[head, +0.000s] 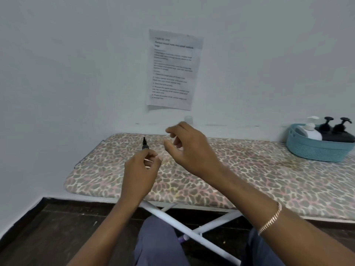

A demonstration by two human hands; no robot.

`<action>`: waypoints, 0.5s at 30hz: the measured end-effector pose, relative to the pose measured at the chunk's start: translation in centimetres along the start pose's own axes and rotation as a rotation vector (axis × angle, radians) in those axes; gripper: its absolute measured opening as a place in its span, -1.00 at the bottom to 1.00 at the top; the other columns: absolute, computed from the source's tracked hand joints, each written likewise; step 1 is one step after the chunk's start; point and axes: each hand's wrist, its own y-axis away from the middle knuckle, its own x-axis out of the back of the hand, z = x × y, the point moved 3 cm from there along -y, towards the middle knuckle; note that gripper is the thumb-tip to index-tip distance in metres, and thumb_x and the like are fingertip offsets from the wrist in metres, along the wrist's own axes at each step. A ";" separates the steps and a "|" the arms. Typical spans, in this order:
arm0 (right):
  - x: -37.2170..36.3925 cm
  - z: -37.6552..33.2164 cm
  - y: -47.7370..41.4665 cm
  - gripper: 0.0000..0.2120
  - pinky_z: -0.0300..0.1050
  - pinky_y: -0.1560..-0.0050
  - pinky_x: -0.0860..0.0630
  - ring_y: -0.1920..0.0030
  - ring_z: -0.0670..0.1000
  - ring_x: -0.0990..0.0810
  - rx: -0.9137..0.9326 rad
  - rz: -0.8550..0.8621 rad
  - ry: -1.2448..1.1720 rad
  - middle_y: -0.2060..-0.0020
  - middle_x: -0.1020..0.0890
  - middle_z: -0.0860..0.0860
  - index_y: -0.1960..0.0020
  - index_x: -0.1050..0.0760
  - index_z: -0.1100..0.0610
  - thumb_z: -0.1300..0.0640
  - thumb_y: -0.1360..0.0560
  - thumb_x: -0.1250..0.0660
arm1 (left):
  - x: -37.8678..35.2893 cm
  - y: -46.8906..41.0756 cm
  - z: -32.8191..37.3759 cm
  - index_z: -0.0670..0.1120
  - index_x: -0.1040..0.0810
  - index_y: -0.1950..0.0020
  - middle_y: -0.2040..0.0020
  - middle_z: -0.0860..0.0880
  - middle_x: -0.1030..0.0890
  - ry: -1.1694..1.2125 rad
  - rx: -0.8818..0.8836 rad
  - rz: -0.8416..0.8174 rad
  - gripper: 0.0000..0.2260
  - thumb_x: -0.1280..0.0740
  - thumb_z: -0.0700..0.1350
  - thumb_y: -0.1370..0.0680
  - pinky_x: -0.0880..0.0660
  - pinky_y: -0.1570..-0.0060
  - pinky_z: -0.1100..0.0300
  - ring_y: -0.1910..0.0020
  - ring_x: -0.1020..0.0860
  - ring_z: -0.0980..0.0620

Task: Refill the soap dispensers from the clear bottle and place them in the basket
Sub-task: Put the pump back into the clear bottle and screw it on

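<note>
At the ironing board's [249, 169] far right end sits the teal basket [317, 152], holding one white soap dispenser [309, 131] and two black soap dispensers [335, 131], pumps upward. Over the board's left end, the left hand [141, 169] pinches a slim black object [144, 144] between thumb and fingers, tip upward. Beside it the right hand [190, 148] hovers above the board, fingers loosely curled, grasping nothing. A printed sheet [173, 70] hangs on the wall above the board.
</note>
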 end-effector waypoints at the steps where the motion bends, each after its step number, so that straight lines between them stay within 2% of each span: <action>1: -1.2 -0.6 -1.2 -0.70 -0.04 -0.02 -0.59 0.12 -0.12 -0.56 -0.006 -0.046 0.001 -0.07 -0.63 0.05 -0.30 -0.61 0.21 0.06 -0.64 -0.40 | 0.3 -0.4 -1.0 0.01 -0.66 0.01 0.17 0.11 -0.67 -0.029 0.036 -0.014 -0.94 -0.46 -0.03 -0.62 -0.49 0.26 0.40 0.16 -0.63 0.22; 3: -3.7 -1.1 -3.7 -0.70 0.00 -0.07 -0.55 0.05 -0.01 -0.60 -0.043 -0.136 0.038 -0.07 -0.65 0.08 -0.28 -0.61 0.24 0.07 -0.64 -0.36 | 0.6 -1.3 -2.6 0.00 -0.66 0.06 0.19 0.07 -0.67 -0.073 0.101 -0.045 -0.93 -0.47 -0.04 -0.60 -0.49 0.28 0.30 0.23 -0.63 0.17; 5: -6.3 -1.0 -6.1 -0.73 0.09 -0.05 -0.57 0.03 0.14 -0.64 -0.125 -0.213 0.081 0.01 -0.67 0.14 -0.17 -0.61 0.29 0.10 -0.62 -0.34 | 0.5 -2.1 -4.0 -0.04 -0.66 0.11 0.21 0.01 -0.67 -0.084 0.149 -0.069 -0.90 -0.49 -0.08 -0.59 -0.53 0.35 0.25 0.30 -0.64 0.10; 7: -9.4 0.1 -8.2 -0.82 0.06 0.17 -0.60 0.24 0.17 -0.62 -0.232 -0.267 0.084 0.22 -0.62 0.13 0.09 -0.54 0.29 0.16 -0.58 -0.36 | 0.3 -2.9 -5.2 -0.11 -0.66 0.15 0.25 -0.07 -0.67 -0.112 0.185 -0.086 -0.87 -0.50 -0.11 -0.57 -0.60 0.26 0.12 0.30 -0.66 0.02; 9: -12.2 1.6 -10.0 -0.68 -0.08 0.45 -0.37 0.46 0.07 -0.41 -0.313 -0.271 0.079 0.43 -0.42 0.05 0.31 -0.31 0.16 0.24 -0.53 -0.38 | 0.0 -3.8 -6.3 -0.24 -0.65 0.15 0.25 -0.18 -0.67 -0.144 0.223 -0.107 -0.79 -0.53 -0.12 -0.55 -0.63 0.15 -0.07 0.25 -0.66 -0.12; 10: -13.4 2.4 -10.7 -0.62 -0.13 0.47 -0.27 0.49 0.03 -0.33 -0.341 -0.281 0.082 0.45 -0.36 0.03 0.33 -0.24 0.12 0.28 -0.52 -0.39 | -0.2 -4.2 -6.8 -0.29 -0.64 0.13 0.23 -0.22 -0.66 -0.161 0.245 -0.118 -0.74 -0.54 -0.10 -0.54 -0.61 0.12 -0.12 0.22 -0.66 -0.18; 12: -15.6 4.2 -11.7 -0.61 -0.15 0.49 -0.25 0.47 0.01 -0.34 -0.413 -0.328 0.099 0.42 -0.39 0.03 0.31 -0.24 0.11 0.30 -0.51 -0.40 | -0.5 -4.9 -7.7 -0.34 -0.59 0.15 0.22 -0.28 -0.67 -0.183 0.291 -0.152 -0.67 -0.56 -0.08 -0.52 -0.62 0.12 -0.18 0.21 -0.66 -0.23; 15: -18.5 7.0 -11.9 -0.64 -0.17 0.51 -0.29 0.46 -0.01 -0.41 -0.510 -0.392 0.119 0.40 -0.46 0.04 0.30 -0.31 0.13 0.26 -0.49 -0.47 | -1.1 -5.8 -8.6 -0.21 -0.51 0.22 0.21 -0.35 -0.67 -0.217 0.332 -0.224 -0.70 -0.57 -0.11 -0.50 -0.65 0.16 -0.25 0.24 -0.70 -0.27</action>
